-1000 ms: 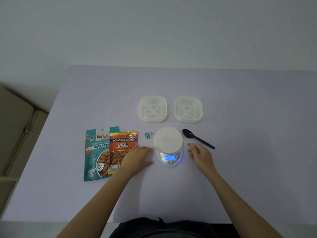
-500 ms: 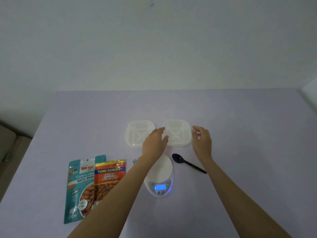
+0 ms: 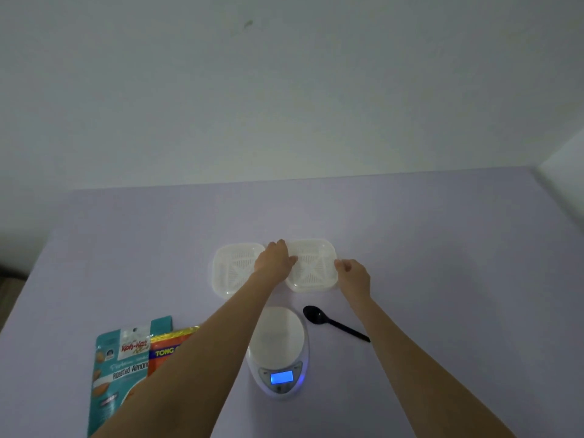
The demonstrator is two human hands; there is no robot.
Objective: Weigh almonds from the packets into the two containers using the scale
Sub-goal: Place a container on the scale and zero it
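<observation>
Two white square containers with slotted bottoms sit side by side at mid-table. My left hand (image 3: 275, 260) grips the left rim of the right container (image 3: 313, 267), thumb over the edge. My right hand (image 3: 352, 275) curls its fingers on that container's right rim. The left container (image 3: 234, 270) stands untouched, partly hidden by my left wrist. Nearer me is the white scale (image 3: 278, 343), its platform bare and its blue display lit. A teal almond packet (image 3: 120, 371) and an orange almond packet (image 3: 167, 346) lie flat at the near left, partly under my left forearm.
A black plastic spoon (image 3: 331, 322) lies right of the scale, bowl toward the containers. The lilac table (image 3: 442, 248) ends at a pale wall behind; its left edge drops to a darker floor area.
Both hands left the sides of the scale and reached forward to the right container, then closed on its two rims. The view has tilted upward.
</observation>
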